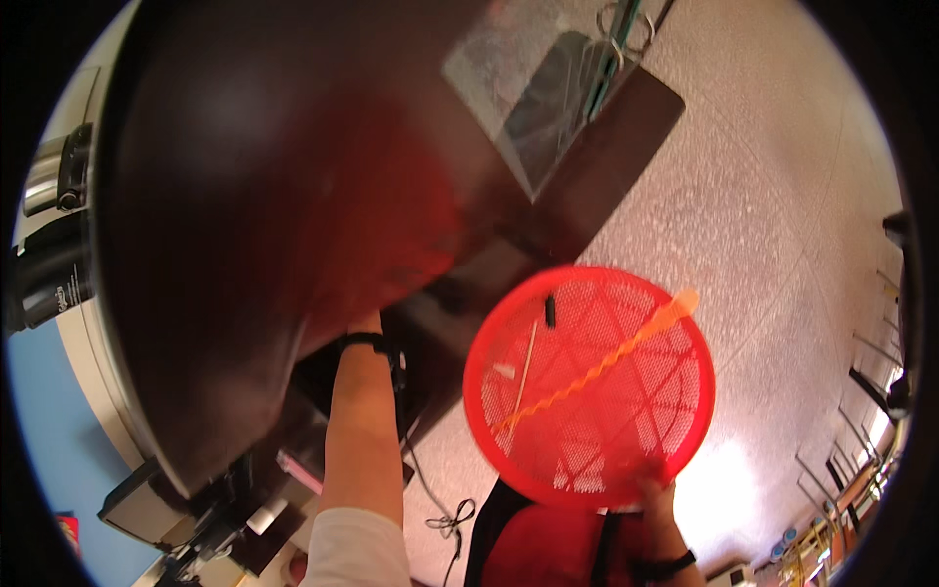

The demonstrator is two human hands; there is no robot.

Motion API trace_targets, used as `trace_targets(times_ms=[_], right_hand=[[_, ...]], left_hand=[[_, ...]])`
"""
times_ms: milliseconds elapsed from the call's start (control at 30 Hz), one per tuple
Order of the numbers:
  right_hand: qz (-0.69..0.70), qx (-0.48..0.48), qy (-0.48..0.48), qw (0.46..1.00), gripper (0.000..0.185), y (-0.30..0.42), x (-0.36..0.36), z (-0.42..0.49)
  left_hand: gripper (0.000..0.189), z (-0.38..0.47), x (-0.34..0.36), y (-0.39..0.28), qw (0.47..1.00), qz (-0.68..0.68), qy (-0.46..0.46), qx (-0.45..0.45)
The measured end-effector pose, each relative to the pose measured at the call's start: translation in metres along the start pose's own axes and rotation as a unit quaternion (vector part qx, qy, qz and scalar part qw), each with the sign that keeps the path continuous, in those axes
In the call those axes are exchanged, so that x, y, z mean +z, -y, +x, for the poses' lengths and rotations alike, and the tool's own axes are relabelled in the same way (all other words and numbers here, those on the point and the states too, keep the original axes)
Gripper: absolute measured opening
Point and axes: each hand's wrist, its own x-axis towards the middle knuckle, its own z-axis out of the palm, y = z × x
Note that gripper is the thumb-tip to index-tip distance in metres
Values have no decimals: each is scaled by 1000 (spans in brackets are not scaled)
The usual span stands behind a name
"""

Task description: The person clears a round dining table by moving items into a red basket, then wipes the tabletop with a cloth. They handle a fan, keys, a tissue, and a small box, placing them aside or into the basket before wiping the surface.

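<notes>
My right hand (pixel 653 488) grips the lower right rim of a round red plastic mesh basket (pixel 477 440), seen from its open top. Inside lie an orange twisted plastic stick (pixel 623 348), a thin pale stick (pixel 526 367), a small black piece (pixel 550 311) and a white scrap (pixel 505 370). My left forearm, with a black wristband (pixel 364 338), reaches forward beside the dark glossy furniture surface (pixel 198 293). Its hand is hidden at a blurred red patch, and I cannot tell what it touches.
Clear panels (pixel 546 110) with metal rings (pixel 623 37) lie over a dark board (pixel 631 139). A tied black cord (pixel 451 522) lies on the speckled floor (pixel 733 220). A black tumbler (pixel 55 271) and a steel container (pixel 45 174) stand at the left; metal-legged furniture (pixel 843 455) is far right.
</notes>
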Motion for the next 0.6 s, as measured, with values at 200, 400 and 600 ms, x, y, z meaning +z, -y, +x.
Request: trace_targets(times_ms=[200,400,600], right_hand=[[19,54,-21,998,38,5,11,0],[64,118,-13,991,38,5,12,-5],[73,112,-28,991,44,-11,5,0]], left_hand=[[20,-18,-4,12,1000,8,16,-23],[21,-8,-4,5,999,-10,15,-32],[22,-4,1,0,998,-52,15,-39]])
